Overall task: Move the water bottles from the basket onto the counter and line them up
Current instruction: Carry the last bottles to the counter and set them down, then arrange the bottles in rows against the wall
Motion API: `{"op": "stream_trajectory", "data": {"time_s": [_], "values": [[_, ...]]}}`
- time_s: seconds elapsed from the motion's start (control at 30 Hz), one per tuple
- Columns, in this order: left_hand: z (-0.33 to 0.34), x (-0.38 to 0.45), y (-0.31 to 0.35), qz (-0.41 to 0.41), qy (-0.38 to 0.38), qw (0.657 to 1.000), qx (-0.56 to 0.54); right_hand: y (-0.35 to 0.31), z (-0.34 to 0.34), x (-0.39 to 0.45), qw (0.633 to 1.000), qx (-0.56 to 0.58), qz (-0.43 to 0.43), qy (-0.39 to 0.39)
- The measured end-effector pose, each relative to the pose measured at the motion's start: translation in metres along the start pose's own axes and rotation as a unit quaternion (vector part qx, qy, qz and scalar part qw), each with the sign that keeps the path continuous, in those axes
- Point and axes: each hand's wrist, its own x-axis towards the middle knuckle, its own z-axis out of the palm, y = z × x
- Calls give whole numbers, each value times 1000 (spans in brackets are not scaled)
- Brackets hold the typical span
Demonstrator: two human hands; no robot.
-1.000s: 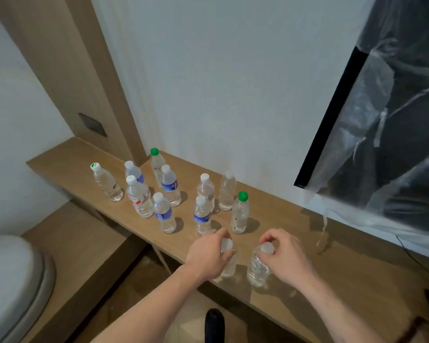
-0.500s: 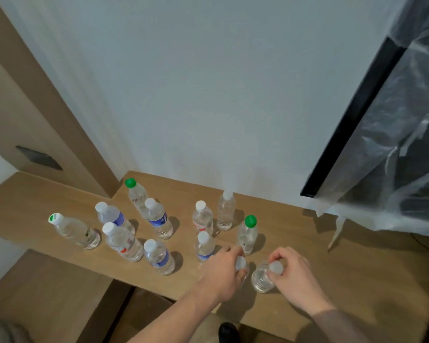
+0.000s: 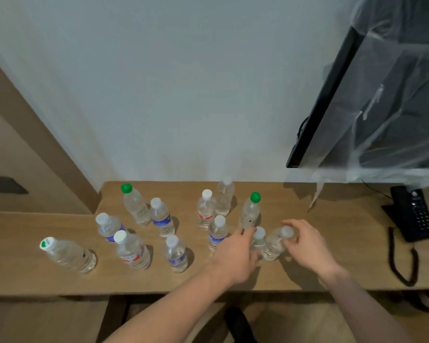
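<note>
Leftmost on the wooden counter (image 3: 22, 268), we saw a bottle with a green-marked white cap (image 3: 68, 254), then a cluster of five bottles left of centre, one green-capped bottle (image 3: 135, 205) at its back. Right of centre stood four more, among them a second green-capped bottle (image 3: 250, 211). Just below these, our left hand (image 3: 235, 253) curled round a white-capped bottle (image 3: 258, 241), and beside it our right hand (image 3: 305, 241) pinched the cap of a tilted bottle (image 3: 274, 245). At the right edge lay a black telephone (image 3: 412, 214), under a plastic-wrapped screen (image 3: 382, 95).
</note>
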Motion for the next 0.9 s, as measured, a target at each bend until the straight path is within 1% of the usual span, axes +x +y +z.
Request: {"op": "stream_trajectory", "data": {"time_s": [0.1, 0.17, 0.23, 0.3, 0.37, 0.53, 0.6, 0.7, 0.8, 0.9], "values": [[-24, -57, -13, 27, 48, 996, -63, -25, -1, -30, 998, 39, -1, 45], [-46, -96, -30, 32, 87, 990, -106, -51, 1, -55, 995, 69, -31, 68], [-76, -125, -53, 20, 131, 984, -123, -81, 5, -78, 991, 99, -68, 54], [-103, -138, -83, -4, 178, 978, -105, -108, 12, -89, 990, 105, -97, 18], [-126, -140, -113, -38, 209, 975, -71, -132, 20, -89, 988, 89, -123, -6], [-169, -126, -190, -131, 237, 962, 15, -180, 41, -57, 984, 27, -173, -46], [-180, -120, -220, -190, 212, 957, 52, -200, 50, -39, 977, 9, -201, -68], [-187, -106, -250, -250, 128, 954, 108, -234, 67, -6, 966, -30, -236, -104], [-185, -86, -264, -266, 51, 949, 159, -267, 90, 28, 954, -72, -262, -125], [-181, -67, -272, -275, 10, 937, 215, -290, 118, 60, 946, -106, -263, -158]]}}
